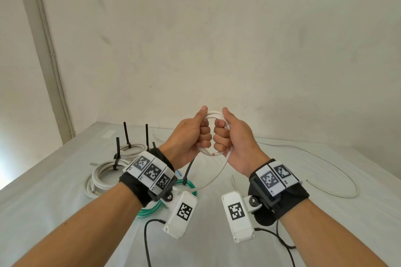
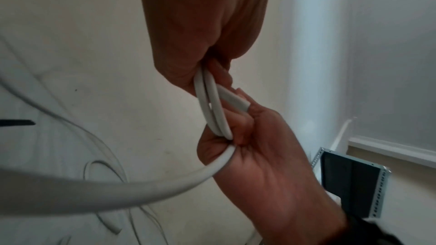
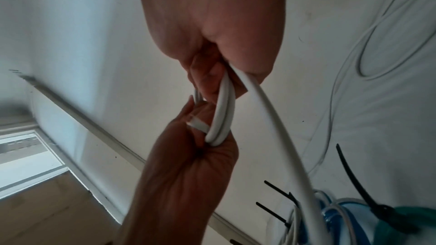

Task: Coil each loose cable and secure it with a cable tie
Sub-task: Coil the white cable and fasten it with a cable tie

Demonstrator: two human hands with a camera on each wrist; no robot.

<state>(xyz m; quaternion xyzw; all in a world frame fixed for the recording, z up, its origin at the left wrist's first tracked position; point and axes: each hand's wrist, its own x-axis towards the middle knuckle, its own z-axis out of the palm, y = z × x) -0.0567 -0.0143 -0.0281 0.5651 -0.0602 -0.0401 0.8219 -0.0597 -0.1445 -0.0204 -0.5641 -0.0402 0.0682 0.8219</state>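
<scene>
A thick white cable [image 1: 214, 114] is wound into a small loop of a few turns, held up above the table. My left hand [image 1: 202, 136] grips the loop's left side, fingers curled round the strands. My right hand [image 1: 221, 136] grips the right side the same way, knuckles facing the left hand's. The cable's tail [image 1: 217, 171] hangs from under the right hand down to the table. In the left wrist view the coil [image 2: 213, 103] runs between both fists, and its cut end [image 2: 235, 98] pokes out by the fingers. In the right wrist view the coil [image 3: 223, 109] and tail [image 3: 278, 128] show too.
On the white table [image 1: 54, 212], at the left, lie two white coils [image 1: 102, 176] [image 1: 132, 149] bound with black cable ties [image 1: 117, 154]. A green coil [image 1: 149, 211] with a tie [image 1: 187, 171] lies under my left wrist. A thin loose cable [image 1: 338, 167] curves across the right side. A wall stands behind.
</scene>
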